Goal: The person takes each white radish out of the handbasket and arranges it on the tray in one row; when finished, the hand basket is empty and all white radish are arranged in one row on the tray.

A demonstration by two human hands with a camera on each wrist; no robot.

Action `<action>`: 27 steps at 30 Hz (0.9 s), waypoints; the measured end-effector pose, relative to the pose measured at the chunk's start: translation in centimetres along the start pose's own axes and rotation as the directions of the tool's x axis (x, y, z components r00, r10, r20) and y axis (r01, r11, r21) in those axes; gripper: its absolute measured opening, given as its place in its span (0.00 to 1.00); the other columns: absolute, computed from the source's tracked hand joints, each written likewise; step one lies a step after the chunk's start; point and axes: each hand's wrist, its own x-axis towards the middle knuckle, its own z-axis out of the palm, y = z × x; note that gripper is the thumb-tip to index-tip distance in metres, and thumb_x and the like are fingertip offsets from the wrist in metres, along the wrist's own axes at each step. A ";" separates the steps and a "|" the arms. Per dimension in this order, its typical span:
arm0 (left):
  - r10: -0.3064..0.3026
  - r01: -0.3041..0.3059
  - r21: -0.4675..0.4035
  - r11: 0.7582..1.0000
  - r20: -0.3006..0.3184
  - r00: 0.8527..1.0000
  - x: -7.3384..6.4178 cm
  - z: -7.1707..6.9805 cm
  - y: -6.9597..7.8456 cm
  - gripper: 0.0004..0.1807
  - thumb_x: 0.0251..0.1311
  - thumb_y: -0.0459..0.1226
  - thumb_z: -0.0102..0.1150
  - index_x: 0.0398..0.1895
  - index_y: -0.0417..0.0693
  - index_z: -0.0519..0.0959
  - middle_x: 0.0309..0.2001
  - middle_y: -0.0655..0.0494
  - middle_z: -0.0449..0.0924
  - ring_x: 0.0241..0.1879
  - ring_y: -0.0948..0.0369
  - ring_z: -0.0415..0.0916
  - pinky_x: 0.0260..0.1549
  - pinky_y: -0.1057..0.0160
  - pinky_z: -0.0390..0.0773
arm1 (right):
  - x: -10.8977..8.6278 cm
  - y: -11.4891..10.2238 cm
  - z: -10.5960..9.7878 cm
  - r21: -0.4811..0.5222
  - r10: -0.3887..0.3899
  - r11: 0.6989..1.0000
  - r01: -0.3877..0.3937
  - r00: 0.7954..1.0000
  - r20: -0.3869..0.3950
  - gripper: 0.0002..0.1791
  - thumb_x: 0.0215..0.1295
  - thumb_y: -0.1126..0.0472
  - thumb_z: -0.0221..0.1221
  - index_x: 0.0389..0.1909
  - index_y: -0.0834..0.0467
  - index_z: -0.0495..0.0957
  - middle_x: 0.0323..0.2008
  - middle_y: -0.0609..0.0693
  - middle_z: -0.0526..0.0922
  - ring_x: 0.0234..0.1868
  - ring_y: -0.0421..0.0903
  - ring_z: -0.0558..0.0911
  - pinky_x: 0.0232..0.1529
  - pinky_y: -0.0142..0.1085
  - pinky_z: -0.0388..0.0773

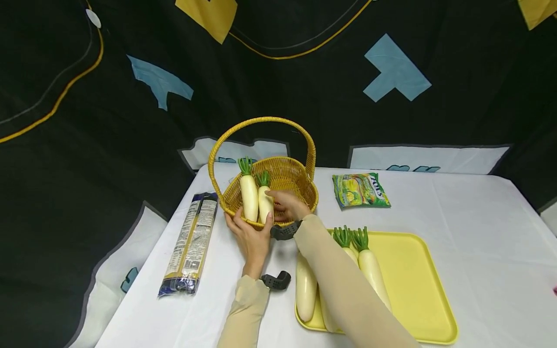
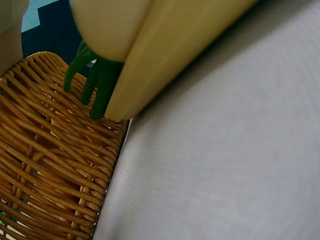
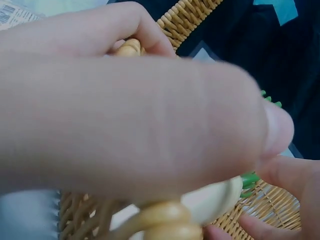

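A wicker basket (image 1: 285,169) with a tall arched handle stands on the table. Inside it lean two white radishes, the left radish (image 1: 249,195) and the right radish (image 1: 265,205), green tops towards the back. My left hand (image 1: 251,239) grips the basket's near rim, its thumb (image 3: 150,125) large across the right wrist view. Reaching into the basket, my right hand (image 1: 290,205) holds the right radish between thumb and fingers; the fingertips are partly hidden. A yellow tray (image 1: 409,280) carries several more radishes (image 1: 374,273), partly covered by my right sleeve.
Left of the basket lies a long plastic-wrapped pack (image 1: 191,244) with blue ends. A green and yellow FOX'S bag (image 1: 361,190) lies right of the basket. Behind the white tabletop hangs a dark patterned cloth (image 1: 278,82).
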 end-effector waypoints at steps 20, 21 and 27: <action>-0.027 0.027 0.022 0.999 0.004 1.000 -0.2 0.2 0.4 0.43 0.44 0.54 0.65 0.58 0.42 0.58 0.68 0.34 0.38 0.68 0.42 0.42 0.63 0.47 0.56 | 0.4 0.1 -0.2 -0.091 -0.020 0.996 0.018 1.000 -0.012 0.33 0.56 0.57 0.61 0.64 0.42 0.62 0.56 0.57 0.71 0.51 0.51 0.74 0.28 0.36 0.78; -0.029 0.029 0.021 0.999 0.007 1.000 -0.1 0.2 0.4 0.43 0.44 0.54 0.65 0.58 0.41 0.58 0.68 0.34 0.37 0.68 0.42 0.42 0.63 0.47 0.56 | 0.4 0.1 -0.1 -0.101 -0.029 0.995 0.027 0.999 -0.015 0.34 0.56 0.58 0.61 0.64 0.42 0.62 0.56 0.57 0.71 0.51 0.51 0.74 0.27 0.36 0.78; -0.041 0.041 0.018 0.999 0.016 0.999 0.0 -0.1 0.4 0.43 0.44 0.55 0.64 0.58 0.42 0.58 0.69 0.35 0.36 0.69 0.42 0.41 0.62 0.47 0.56 | 0.4 0.0 0.2 -0.160 -0.066 0.985 0.062 0.998 -0.019 0.33 0.56 0.58 0.61 0.64 0.42 0.62 0.57 0.54 0.70 0.54 0.52 0.73 0.30 0.37 0.80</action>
